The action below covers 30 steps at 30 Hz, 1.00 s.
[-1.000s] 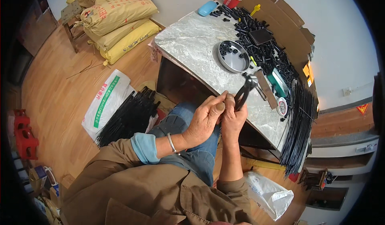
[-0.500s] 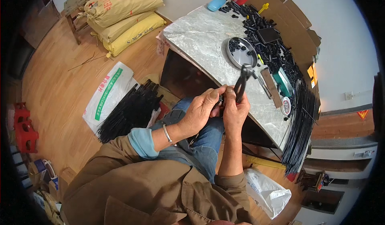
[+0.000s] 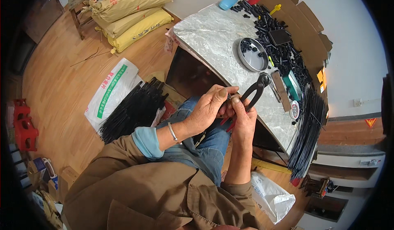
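Black metal pincers [image 3: 263, 82], gripped by the right hand [image 3: 243, 117], were turned broadside at the grey marbled table's [image 3: 205, 31] near edge, apparently readjusted; the left hand's [image 3: 208, 110] hold couldn't be told.

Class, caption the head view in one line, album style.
Red-handled pliers in the right grip, left grip alongside, beside a table bearing a dish of black pieces.
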Motion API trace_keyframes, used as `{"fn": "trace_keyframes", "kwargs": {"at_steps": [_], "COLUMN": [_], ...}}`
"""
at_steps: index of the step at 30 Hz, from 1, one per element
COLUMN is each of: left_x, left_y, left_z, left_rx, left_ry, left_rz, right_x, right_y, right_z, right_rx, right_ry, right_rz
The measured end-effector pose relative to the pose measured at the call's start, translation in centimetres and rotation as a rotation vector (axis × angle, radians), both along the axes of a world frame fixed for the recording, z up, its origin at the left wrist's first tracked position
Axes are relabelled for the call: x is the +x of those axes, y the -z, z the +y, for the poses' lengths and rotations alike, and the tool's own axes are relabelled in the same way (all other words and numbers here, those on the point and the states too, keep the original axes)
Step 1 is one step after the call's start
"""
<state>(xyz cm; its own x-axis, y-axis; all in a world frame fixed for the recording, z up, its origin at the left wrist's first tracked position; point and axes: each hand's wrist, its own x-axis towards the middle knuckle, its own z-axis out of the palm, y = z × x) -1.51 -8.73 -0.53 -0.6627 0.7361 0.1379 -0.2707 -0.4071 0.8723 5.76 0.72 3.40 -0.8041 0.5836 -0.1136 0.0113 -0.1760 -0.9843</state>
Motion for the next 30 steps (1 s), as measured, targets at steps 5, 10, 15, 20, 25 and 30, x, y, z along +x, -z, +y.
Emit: {"fn": "trace_keyframes", "kwargs": {"at_steps": [5, 10, 15, 20, 25, 30], "left_x": [0.2, 0.2, 0.3, 0.5, -0.1, -0.8], "left_y": [0.0, 0.1, 0.2, -0.3, -0.1, -1.0], "left_z": [0.4, 0.8, 0.8, 0.7, 0.8, 1.3], "left_rx": [0.043, 0.044, 0.023, -0.001, -0.034, -0.128], "left_ry": [-0.054, -0.036, -0.063, -0.087, -0.06, -0.093], "left_rz": [-0.029, -0.049, -0.023, 0.01, -0.03, -0.347], "right_x": [0.1, 0.1, 0.1, 0.3, 0.8, 2.0], "right_y": [0.1, 0.1, 0.1, 0.4, 1.2, -2.4], "right_z": [0.1, 0.2, 0.0, -1.6, -2.8, -2.3], "right_rx": [0.007, -0.009, 0.028, 0.3, 0.675, 0.363], "right_ry": [0.01, 0.023, 0.033, 0.134, 0.159, -0.137], "right_rz": [0.007, 0.018, 0.018, 0.025, -0.009, -0.211]}}
